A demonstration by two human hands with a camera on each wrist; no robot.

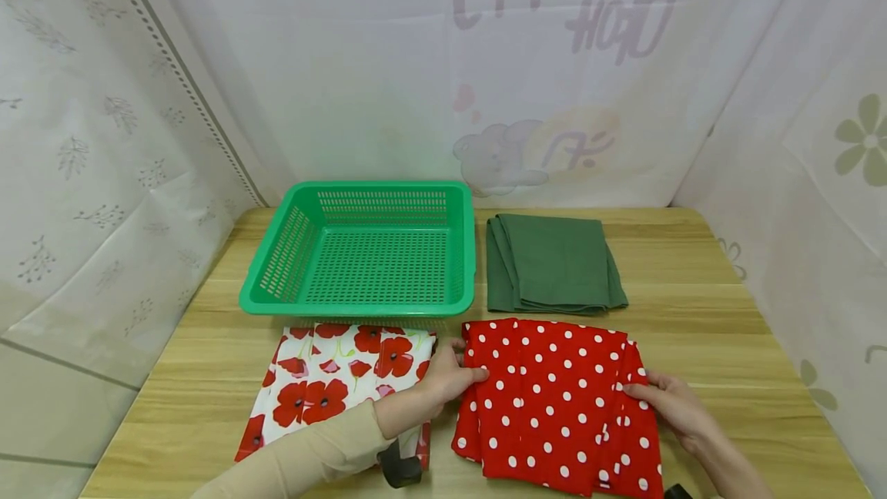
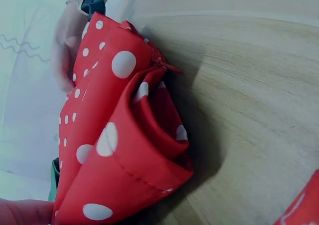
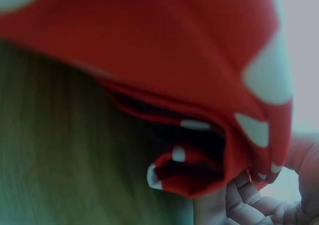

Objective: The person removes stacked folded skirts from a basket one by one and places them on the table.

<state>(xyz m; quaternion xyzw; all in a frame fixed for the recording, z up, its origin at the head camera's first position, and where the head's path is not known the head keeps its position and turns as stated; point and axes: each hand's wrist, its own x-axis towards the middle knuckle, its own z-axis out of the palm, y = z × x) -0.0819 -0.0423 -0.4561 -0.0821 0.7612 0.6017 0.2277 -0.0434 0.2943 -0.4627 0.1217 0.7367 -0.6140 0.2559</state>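
Between my two hands is a folded red garment with white polka dots, several layers thick. My left hand pinches its left edge, thumb on top and the other fingers mostly hidden. On the opposite side, my right hand grips the right edge, its thumb laid over the fabric. In the right wrist view the fingers hold the layers from below. A small red zip pull sticks out of the garment's near side in the left wrist view. Whether the garment is fully off the table cannot be told.
A green plastic basket with nothing in it stands at the back left of the wooden table. Folded dark green cloth lies right of it. White fabric with red poppies lies front left, partly under my left forearm. Printed curtains enclose the table.
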